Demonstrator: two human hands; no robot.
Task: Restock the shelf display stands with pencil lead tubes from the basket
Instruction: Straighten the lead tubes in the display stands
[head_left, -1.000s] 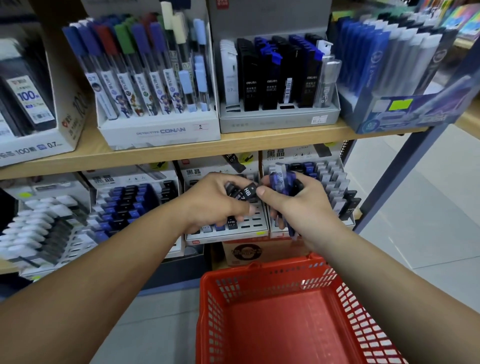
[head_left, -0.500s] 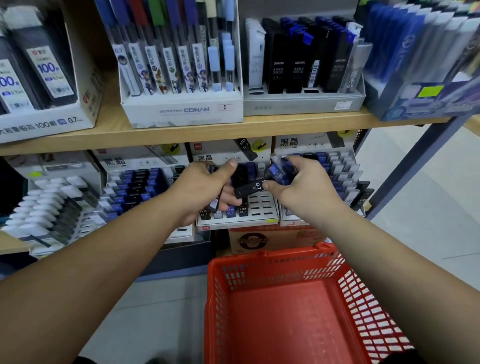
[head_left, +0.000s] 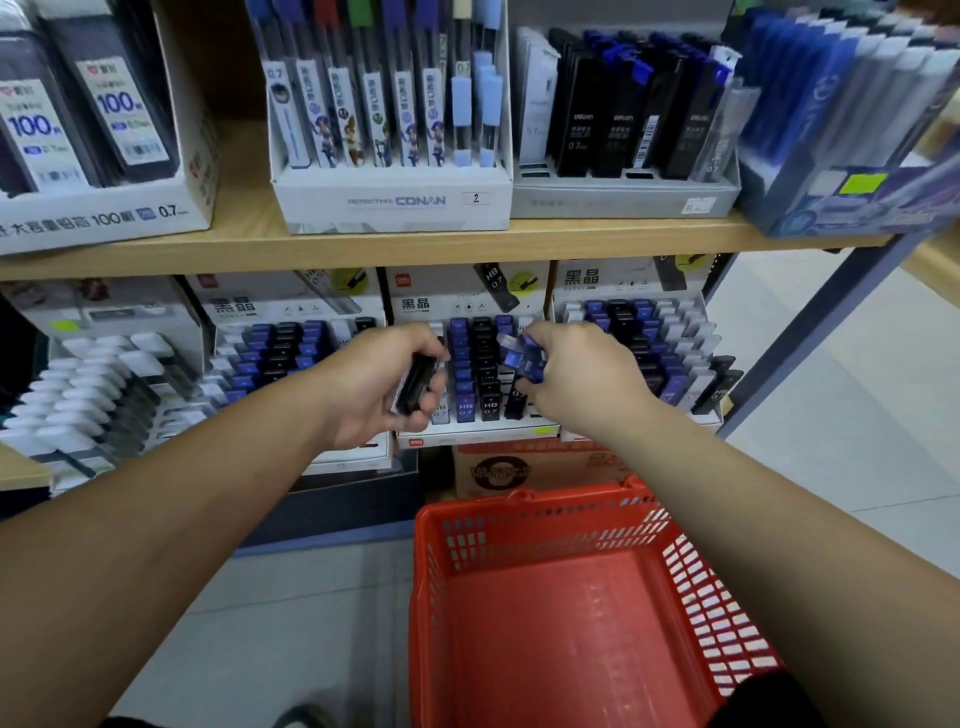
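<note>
While the left hand (head_left: 384, 384) grips black tubes (head_left: 415, 387), the right hand (head_left: 576, 379) clutches blue tubes (head_left: 522, 356). They look light, rigid and slick, so they are best pinched mid-body.

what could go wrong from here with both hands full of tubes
1. The right hand holds a loose bunch of blue tubes over the stand; one could slip out and fall.
2. The left hand grips black tubes right beside a blue column; they might end up in the wrong slot.
</note>
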